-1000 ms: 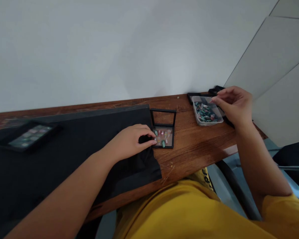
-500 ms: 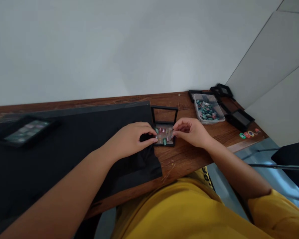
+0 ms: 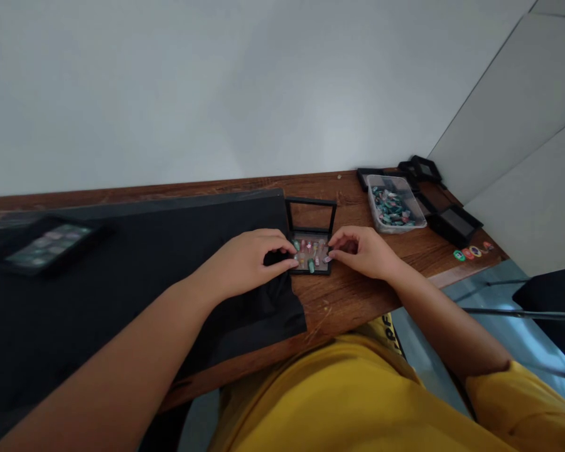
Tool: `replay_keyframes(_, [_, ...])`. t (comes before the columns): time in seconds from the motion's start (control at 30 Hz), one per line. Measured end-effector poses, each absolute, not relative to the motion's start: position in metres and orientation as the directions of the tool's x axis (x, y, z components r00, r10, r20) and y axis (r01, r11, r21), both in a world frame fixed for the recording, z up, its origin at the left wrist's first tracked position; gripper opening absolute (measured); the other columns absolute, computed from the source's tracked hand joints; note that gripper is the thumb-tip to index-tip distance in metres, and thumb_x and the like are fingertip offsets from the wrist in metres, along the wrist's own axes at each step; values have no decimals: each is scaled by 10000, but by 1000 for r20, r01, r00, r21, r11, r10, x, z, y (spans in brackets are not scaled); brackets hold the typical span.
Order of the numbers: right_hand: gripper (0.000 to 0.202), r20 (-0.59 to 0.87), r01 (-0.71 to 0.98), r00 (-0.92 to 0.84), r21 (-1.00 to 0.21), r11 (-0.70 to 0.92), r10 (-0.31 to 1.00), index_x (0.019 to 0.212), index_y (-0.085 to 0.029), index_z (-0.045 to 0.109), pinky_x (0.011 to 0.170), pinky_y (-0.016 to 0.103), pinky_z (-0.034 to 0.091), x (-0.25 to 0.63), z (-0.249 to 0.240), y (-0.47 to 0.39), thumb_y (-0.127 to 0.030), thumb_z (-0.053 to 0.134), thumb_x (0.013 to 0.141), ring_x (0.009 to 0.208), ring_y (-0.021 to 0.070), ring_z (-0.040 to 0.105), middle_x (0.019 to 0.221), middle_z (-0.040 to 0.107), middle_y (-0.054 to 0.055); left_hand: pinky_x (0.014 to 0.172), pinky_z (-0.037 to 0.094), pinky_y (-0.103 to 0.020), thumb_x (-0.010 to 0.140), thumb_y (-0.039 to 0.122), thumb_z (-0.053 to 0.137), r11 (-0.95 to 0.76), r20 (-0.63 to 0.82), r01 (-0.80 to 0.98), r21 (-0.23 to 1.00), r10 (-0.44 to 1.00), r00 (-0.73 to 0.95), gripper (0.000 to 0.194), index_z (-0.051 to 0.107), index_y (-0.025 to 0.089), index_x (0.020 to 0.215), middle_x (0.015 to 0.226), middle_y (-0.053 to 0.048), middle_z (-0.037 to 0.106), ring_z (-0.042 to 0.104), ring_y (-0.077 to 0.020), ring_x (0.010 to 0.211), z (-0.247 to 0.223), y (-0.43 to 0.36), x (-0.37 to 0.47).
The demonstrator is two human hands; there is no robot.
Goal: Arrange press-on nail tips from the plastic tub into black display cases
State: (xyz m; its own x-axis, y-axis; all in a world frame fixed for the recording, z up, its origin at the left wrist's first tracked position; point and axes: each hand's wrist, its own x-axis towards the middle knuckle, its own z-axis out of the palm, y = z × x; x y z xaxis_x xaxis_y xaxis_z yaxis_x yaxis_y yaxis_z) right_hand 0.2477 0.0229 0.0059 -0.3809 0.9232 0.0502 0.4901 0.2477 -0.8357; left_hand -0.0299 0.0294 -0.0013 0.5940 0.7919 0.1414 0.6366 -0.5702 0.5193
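The left hand (image 3: 258, 256) touches the open case's (image 3: 311, 231) left rim, grip unclear. Between the bench's (image 3: 353, 290) front and back edges, the case looks light, stiff, best taken by its rim; black, with green and pink pieces (image 3: 311, 266), probably slippery. Beside its right rim, the right hand (image 3: 365, 252) pinches; on what, I cannot tell.
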Motion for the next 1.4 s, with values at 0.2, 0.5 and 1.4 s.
replay_keyframes(0.2, [100,67,451,-350,-862,231,935,919,-198,729,575,236,422,251,-1,10,-265,764,854,592,110,561,749,723,-6,838,538,-351,977,589,556,-558,127,645,521,799,588,402,790,263,1005,1023,-49,759,711,-239,934,0,29,-30])
replay_keyframes(0.5, [208,-31,328,-413,-937,117,910,939,-209,749,621,264,473,256,-5,0,-392,774,843,664,143,636,789,745,22,836,551,-355,978,603,553,-555,124,651,517,802,585,417,790,261,998,1019,-52,764,715,-240,930,1,29,-29])
replay_keyframes(1.4, [383,109,290,-306,-936,201,946,1130,-254,654,600,276,457,261,-8,1,-327,817,792,635,113,518,1111,775,50,850,550,-388,976,572,573,-582,169,639,502,791,588,377,780,261,1030,1020,-63,764,718,-264,941,-3,30,-31])
